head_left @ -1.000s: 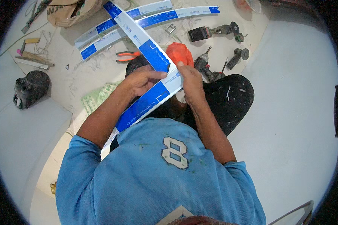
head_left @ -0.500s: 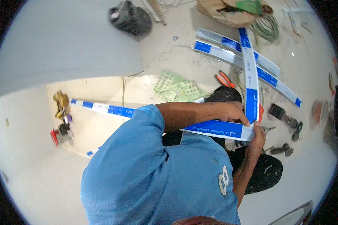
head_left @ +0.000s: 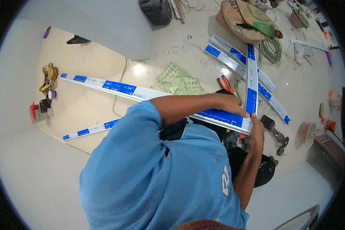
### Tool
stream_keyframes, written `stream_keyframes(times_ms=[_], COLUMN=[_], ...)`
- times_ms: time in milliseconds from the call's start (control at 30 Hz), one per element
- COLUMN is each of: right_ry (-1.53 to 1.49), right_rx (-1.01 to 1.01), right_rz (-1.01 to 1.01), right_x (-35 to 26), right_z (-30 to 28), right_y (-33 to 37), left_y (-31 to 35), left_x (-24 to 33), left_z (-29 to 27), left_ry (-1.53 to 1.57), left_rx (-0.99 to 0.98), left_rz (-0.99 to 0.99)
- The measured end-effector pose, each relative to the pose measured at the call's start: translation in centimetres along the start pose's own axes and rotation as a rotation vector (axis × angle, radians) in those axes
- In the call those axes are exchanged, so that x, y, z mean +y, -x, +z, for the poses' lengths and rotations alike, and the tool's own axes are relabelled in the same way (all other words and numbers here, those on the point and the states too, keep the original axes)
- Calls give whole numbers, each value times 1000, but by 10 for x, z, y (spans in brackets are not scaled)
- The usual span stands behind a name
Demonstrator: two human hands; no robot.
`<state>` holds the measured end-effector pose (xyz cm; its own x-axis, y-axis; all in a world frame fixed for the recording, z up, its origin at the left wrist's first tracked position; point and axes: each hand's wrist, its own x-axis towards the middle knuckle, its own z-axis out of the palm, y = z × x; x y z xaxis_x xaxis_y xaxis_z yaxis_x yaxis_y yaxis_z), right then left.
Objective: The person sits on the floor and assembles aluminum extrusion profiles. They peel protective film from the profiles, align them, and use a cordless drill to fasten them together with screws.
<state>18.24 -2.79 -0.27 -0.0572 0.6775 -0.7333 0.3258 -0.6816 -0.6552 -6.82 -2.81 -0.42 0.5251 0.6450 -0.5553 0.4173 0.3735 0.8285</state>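
A long aluminium profile [head_left: 92,82] wrapped in blue-and-white film runs across in front of my body. Its right end meets a second film-wrapped profile [head_left: 251,76], which points away from me, at a corner. My left hand [head_left: 233,104] reaches over the long profile, its fingers closed on it close to that corner. Around the outer side of the joint, my right hand [head_left: 257,131] grips the long profile's end, thumb up against the corner. The undersides of both profiles and some of my fingers are hidden.
Two more wrapped profiles [head_left: 274,101] lie crosswise beyond the corner. Orange-handled pliers [head_left: 225,83], a green patterned sheet [head_left: 182,80] and a dark power tool [head_left: 274,130] rest on the floor. Farther off are a brown sack [head_left: 241,23], coiled hose [head_left: 271,51] and black bucket [head_left: 156,11].
My view has shifted, showing more floor at left and right. Both hands stay at the corner; the right thumb now sits higher against the joint.
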Motion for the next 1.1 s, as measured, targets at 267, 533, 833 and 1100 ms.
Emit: stream_keyframes(times_ms=[267,533,833,1100], right_ry=[50,142,147,125], right_rx=[20,62,69,65], right_rz=[-63,18,5,-11], right_x=[-3,-31,-41,-45], right_z=[-14,8,-4,4], right_y=[-21,12,14,31], left_y=[195,285,264,240], left_x=[-61,-354,-367,-409], left_z=[48,188,155,140], left_ry=[-544,-454,-652,-881], left_rx=[1043,395,992,625], left_rz=[585,-217,-520,-578])
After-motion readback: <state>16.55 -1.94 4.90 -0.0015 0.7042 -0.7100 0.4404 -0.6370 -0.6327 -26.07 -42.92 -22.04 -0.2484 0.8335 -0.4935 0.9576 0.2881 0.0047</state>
